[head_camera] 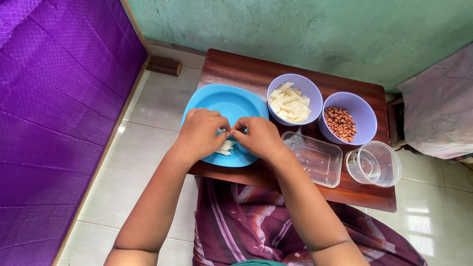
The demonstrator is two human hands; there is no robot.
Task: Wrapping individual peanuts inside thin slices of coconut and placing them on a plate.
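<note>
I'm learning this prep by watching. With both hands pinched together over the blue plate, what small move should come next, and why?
Probably lower the fingertips and set the piece down with the pale strips already on the blue plate. The left hand and right hand meet directly above that pile; what they pinch is hidden. More strips wait in the lilac bowl.

Both hands [230, 135] fingertip to fingertip over pale strips [225, 148] on blue plate [231, 101].
</note>
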